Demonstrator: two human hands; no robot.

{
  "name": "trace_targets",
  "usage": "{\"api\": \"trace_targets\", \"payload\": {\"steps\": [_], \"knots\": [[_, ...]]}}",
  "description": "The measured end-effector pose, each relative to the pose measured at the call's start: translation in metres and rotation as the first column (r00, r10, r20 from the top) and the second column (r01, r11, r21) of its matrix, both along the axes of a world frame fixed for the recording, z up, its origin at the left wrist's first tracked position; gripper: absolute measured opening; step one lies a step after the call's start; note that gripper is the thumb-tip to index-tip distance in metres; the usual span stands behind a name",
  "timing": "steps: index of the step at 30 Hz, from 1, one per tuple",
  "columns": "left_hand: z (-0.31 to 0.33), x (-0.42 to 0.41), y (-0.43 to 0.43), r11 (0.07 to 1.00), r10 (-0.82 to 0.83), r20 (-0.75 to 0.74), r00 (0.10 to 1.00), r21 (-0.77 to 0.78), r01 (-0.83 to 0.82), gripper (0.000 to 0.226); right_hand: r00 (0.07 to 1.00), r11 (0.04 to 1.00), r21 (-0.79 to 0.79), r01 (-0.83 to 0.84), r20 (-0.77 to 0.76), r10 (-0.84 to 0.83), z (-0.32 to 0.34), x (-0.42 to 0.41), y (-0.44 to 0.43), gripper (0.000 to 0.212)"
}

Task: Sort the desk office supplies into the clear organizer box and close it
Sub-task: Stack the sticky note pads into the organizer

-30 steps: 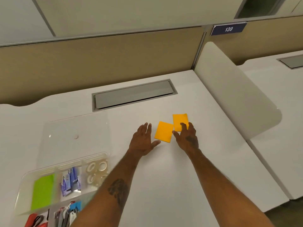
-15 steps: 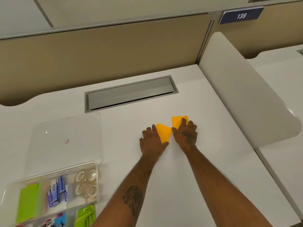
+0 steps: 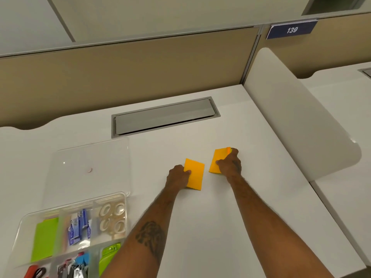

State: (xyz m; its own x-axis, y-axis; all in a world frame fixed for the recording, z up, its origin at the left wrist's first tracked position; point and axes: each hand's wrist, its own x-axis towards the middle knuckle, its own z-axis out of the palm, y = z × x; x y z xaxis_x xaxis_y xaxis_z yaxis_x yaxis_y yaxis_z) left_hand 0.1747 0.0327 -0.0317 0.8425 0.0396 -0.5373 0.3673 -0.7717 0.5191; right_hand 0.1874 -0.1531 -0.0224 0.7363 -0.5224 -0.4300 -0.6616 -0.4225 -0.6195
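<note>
Two orange sticky-note pads lie on the white desk [image 3: 210, 227]. My left hand [image 3: 177, 176] grips the left pad [image 3: 195, 174] at its left edge, thumb on top. My right hand [image 3: 229, 164] holds the right pad [image 3: 216, 160] from its right side, fingers curled over the far corner. The clear organizer box [image 3: 30, 219] stands open at the lower left, with green notes [image 3: 44, 238], blue packets [image 3: 78, 227], tape rolls [image 3: 112, 216], a green stapler [image 3: 109, 255] and clips in its compartments. Its clear lid [image 3: 88, 167] lies flat behind it.
A grey cable hatch [image 3: 164, 117] is set into the desk behind the pads. A white rounded divider panel [image 3: 297, 121] rises along the desk's right edge. A beige partition wall [image 3: 120, 77] closes the back.
Both hands have closed on the pads and drawn them apart; the left pad now lies nearer me. The camera has moved closer and tilted.
</note>
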Motion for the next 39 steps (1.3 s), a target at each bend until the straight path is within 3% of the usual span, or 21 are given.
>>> {"api": "trace_targets", "payload": {"steps": [8, 13, 17, 21, 26, 31, 39], "knots": [[0.028, -0.025, 0.056, 0.951, 0.207, 0.035, 0.978, -0.243, -0.192, 0.03, 0.984, 0.994, 0.007, -0.113, 0.137, 0.111, 0.022, -0.032, 0.023, 0.021], [0.047, -0.047, 0.099, 0.917, 0.272, 0.099, 0.957, -0.328, -0.226, 0.029, 0.977, 0.984, 0.166, -0.059, 0.212, 0.023, 0.041, -0.052, 0.056, 0.038], [0.061, -0.069, 0.148, 0.898, 0.304, 0.158, 0.939, -0.377, -0.227, 0.032, 0.953, 0.963, 0.211, -0.167, 0.285, 0.102, 0.06, -0.064, 0.103, 0.065], [0.073, -0.092, 0.213, 0.878, 0.342, 0.204, 0.917, -0.416, -0.235, 0.032, 0.944, 0.952, 0.224, -0.21, 0.3, 0.137, 0.071, -0.076, 0.165, 0.047], [0.082, -0.12, 0.312, 0.88, 0.382, 0.251, 0.89, -0.393, -0.266, 0.031, 0.95, 0.902, 0.387, -0.192, 0.302, 0.072, 0.078, -0.098, 0.251, 0.023], [0.078, -0.152, 0.4, 0.844, 0.469, 0.244, 0.849, -0.407, -0.35, 0.018, 0.928, 0.907, 0.308, -0.286, 0.324, 0.182, 0.082, -0.117, 0.329, 0.02], [0.072, -0.19, 0.478, 0.762, 0.601, 0.205, 0.772, -0.438, -0.476, 0.03, 0.863, 0.833, 0.265, -0.486, 0.295, 0.41, 0.088, -0.138, 0.417, 0.019]]}}
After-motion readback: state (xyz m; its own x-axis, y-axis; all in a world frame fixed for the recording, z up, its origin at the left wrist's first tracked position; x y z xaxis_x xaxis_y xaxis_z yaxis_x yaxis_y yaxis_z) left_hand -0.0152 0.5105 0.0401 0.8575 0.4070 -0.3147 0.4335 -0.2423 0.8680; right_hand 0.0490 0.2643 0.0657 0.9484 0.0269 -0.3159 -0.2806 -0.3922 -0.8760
